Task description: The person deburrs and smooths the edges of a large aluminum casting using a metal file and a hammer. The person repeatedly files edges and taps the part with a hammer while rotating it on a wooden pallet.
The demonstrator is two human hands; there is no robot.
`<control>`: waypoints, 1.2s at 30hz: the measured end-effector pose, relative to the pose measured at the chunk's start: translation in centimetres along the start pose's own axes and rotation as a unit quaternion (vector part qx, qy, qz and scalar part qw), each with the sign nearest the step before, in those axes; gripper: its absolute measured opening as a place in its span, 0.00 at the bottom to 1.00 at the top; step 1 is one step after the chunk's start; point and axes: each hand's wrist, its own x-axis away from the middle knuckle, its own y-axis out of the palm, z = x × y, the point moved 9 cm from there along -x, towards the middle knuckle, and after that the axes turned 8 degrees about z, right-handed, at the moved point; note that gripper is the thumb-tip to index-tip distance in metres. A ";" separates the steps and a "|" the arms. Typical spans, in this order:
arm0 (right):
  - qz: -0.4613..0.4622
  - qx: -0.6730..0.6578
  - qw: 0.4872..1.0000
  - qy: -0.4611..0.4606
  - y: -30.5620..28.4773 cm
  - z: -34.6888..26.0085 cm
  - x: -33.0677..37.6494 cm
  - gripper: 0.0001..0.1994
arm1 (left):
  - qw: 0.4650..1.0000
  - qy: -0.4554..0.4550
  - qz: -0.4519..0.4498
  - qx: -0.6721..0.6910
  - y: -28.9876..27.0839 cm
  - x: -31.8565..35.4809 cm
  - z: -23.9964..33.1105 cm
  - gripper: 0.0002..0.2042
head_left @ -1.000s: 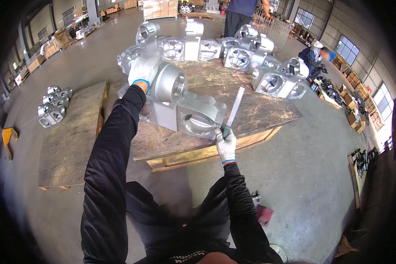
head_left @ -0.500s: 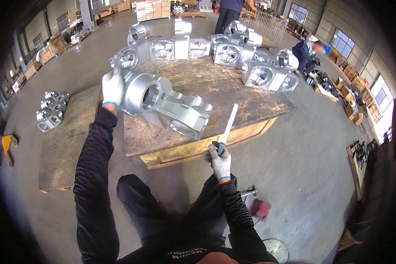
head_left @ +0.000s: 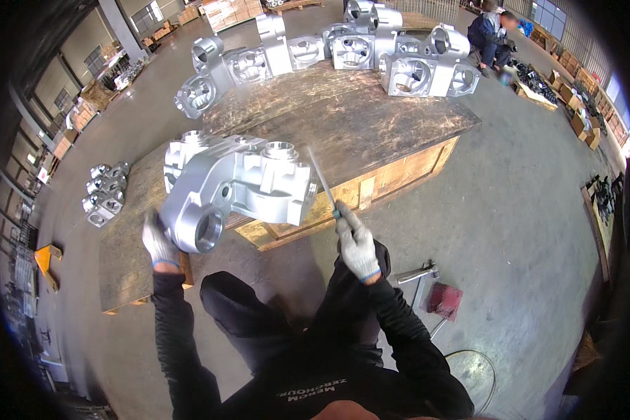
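A large silver metal casting (head_left: 248, 183) with round bores is tilted over the near left edge of the wooden crate-like bench (head_left: 294, 115). My left hand (head_left: 159, 241), in a pale knit glove, grips the ring-shaped end at its lower left; some fingers are hidden behind the metal. Another silver section (head_left: 182, 155) shows behind it; whether it is a separate part I cannot tell. My right hand (head_left: 358, 246), gloved too, is closed round the dark green handle of a slim flat file (head_left: 321, 175). The file's blade points up and left, its tip close to the casting's right side.
Several similar castings (head_left: 353, 50) stand along the bench's far edge. A low wooden pallet (head_left: 129, 262) with smaller castings (head_left: 106, 199) lies left. On the floor at right are a red pad (head_left: 444, 302) on a metal frame and a hose (head_left: 493, 371). A person (head_left: 493, 38) crouches far right.
The casting has turned over, its ringed end swinging down toward me. My left hand has moved down with it. My right hand has risen slightly, and the file now leans left, seen edge-on.
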 end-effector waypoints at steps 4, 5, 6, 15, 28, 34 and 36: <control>0.013 0.122 0.992 -0.035 -0.6 -1.4 6.1 0.20 | 0.998 -0.032 0.040 0.036 -5.1 1.4 -3.1 0.13; 0.016 0.131 0.990 -0.046 -0.5 -1.9 6.7 0.21 | 0.998 -0.034 0.037 0.027 -5.8 1.5 -3.7 0.14; 0.018 0.133 0.987 -0.086 -0.1 -3.0 6.7 0.21 | 0.998 -0.045 0.041 0.024 -6.6 1.6 -4.3 0.15; 0.035 0.306 0.936 -0.173 5.4 -6.7 5.5 0.23 | 0.998 -0.058 -0.011 0.021 -10.9 -2.9 -8.2 0.18; 0.007 0.332 0.942 -0.053 7.7 -6.4 5.4 0.28 | 0.997 -0.068 -0.021 0.003 -12.3 -1.8 -10.9 0.17; 0.044 0.308 0.942 -0.122 7.3 -5.3 5.6 0.29 | 0.993 -0.102 -0.026 0.050 -13.1 -2.8 -11.8 0.17; 0.029 0.273 0.954 -0.122 7.4 -5.1 5.3 0.30 | 0.988 0.076 -0.041 -0.126 -12.8 -2.7 -9.1 0.16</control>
